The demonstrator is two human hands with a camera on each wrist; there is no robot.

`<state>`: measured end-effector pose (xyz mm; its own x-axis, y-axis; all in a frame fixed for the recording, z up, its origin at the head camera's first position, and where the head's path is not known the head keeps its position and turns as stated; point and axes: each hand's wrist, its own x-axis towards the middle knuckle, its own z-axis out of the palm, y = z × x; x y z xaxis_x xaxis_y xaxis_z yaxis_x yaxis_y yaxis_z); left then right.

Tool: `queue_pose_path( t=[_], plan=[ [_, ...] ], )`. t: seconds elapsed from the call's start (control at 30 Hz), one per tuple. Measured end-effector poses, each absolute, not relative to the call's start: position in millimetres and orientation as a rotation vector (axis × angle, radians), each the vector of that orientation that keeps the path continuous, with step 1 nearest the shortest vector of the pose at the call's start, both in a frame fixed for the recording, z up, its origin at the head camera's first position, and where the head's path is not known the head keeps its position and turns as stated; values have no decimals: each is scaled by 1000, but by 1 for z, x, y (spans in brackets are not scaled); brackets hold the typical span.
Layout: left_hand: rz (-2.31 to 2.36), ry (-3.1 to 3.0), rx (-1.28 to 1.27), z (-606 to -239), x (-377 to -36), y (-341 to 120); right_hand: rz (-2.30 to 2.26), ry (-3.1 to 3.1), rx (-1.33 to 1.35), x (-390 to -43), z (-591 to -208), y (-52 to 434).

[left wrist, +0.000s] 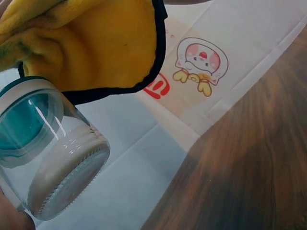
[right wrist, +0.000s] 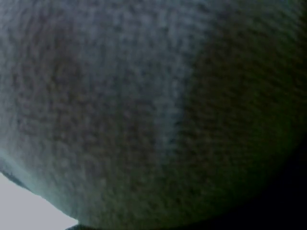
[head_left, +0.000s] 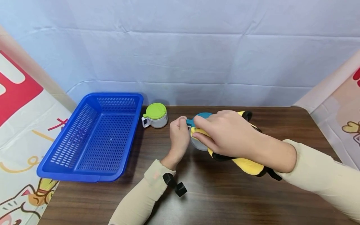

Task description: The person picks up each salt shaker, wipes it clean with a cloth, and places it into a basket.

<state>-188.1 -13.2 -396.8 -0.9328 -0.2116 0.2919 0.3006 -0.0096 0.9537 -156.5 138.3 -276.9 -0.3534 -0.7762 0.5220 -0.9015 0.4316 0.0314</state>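
Left hand (head_left: 179, 132) curls round the glass jar (left wrist: 50, 155); right hand (head_left: 225, 131) grips the yellow cloth (head_left: 247, 164) against it

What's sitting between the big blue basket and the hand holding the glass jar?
In the head view, a small white pot with a green lid stands on the wooden table between the blue plastic basket and the left hand.

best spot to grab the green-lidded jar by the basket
Probably round the white body of the green-lidded jar, just under the lid, coming from its right side. It stands upright; the blue basket crowds its left and a small handle sticks out there, while the right flank is open table.
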Motion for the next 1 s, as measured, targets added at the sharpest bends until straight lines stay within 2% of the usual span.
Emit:
queue_pose_path(
  t=[1.0],
  plan=[
    [-2032, -1905, -125, -402, -189, -12, 231, -2415, 1221, -167, -294, 131]
  ],
)
